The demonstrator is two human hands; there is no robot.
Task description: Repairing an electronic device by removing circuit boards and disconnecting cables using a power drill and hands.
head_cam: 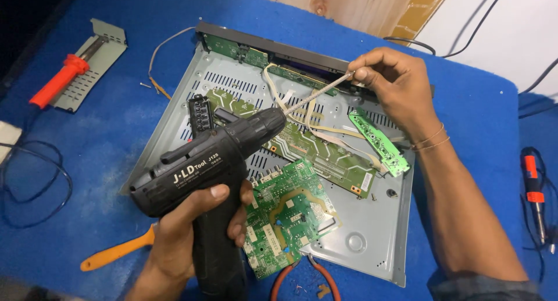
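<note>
Left hand (192, 219): your fingers wrap the black drill (203, 167), levelled over the metal tray (372, 231).
Right hand (395, 86): your fingers pinch the long bit (317, 94), steadying it.

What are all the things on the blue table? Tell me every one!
cordless drill: one, black, in the left hand, long bit pointing at the right hand
metal chassis: one, grey, middle of the table
circuit boards: several, green, one large lying loose at the chassis front, one narrow at right
ribbon cables: a few, cream, across the chassis
red-handled tool: one, on a grey vented plate, far left
orange-handled tool: one, lower left
pliers: one, red handles, bottom edge
soldering iron: one, orange and black, far right
table: one, blue
left hand: grips the drill
right hand: pinches the bit tip
</note>
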